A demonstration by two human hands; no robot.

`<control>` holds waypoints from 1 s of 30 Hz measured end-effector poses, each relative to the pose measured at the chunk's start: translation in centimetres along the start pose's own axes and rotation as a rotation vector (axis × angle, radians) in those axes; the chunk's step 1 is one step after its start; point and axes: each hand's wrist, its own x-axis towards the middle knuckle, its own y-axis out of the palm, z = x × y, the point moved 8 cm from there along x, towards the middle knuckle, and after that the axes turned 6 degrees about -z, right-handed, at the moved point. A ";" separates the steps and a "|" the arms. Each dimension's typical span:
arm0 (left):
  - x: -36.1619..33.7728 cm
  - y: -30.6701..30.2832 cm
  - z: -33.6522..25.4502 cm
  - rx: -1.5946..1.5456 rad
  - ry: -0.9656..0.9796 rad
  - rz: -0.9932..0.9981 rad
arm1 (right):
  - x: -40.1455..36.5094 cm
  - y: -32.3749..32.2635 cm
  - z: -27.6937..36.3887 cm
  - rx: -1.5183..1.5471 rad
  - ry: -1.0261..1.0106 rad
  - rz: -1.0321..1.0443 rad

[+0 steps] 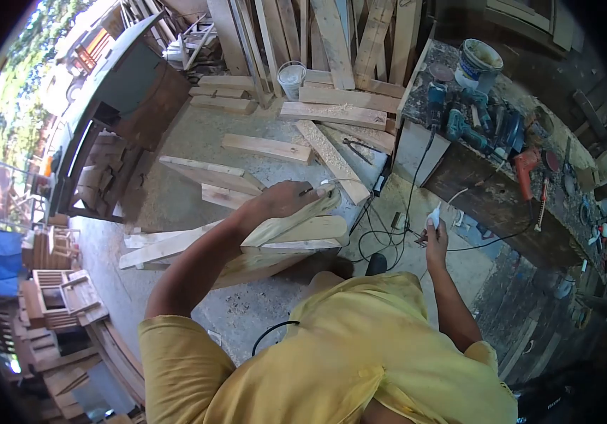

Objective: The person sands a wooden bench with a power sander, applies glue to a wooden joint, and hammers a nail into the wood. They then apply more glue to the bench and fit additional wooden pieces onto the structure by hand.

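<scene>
My right hand [435, 238] is wrapped round a small white squeeze bottle [435, 215] with its narrow tip pointing up. It is held out to the right of my body, short of the workbench. My left hand [286, 199] reaches over a pale, curved wooden piece [293, 225] that rests on other boards. Its fingers are closed near the far end of that piece, around something small with a whitish tip that I cannot make out. Beneath lies a stack of planed boards [176, 244].
A workbench [487, 180] on the right carries power drills [467, 127], an orange power tool [526, 166] and a paint bucket [478, 62]. Black cables [381, 244] loop across the floor. Loose planks [335, 159] and a white bucket [291, 78] stand ahead; a cabinet [116, 92] is at left.
</scene>
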 end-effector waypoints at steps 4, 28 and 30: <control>-1.8 -0.5 -1.6 0.141 0.270 -0.184 | -0.7 0.0 2.3 -0.116 -0.098 -0.011; -1.2 0.2 -8.6 0.048 -0.156 -0.755 | 30.8 1.7 17.4 -0.429 -0.511 0.272; -1.1 0.1 -8.9 0.080 -0.175 -0.771 | 34.8 0.1 19.4 -0.410 -0.522 0.224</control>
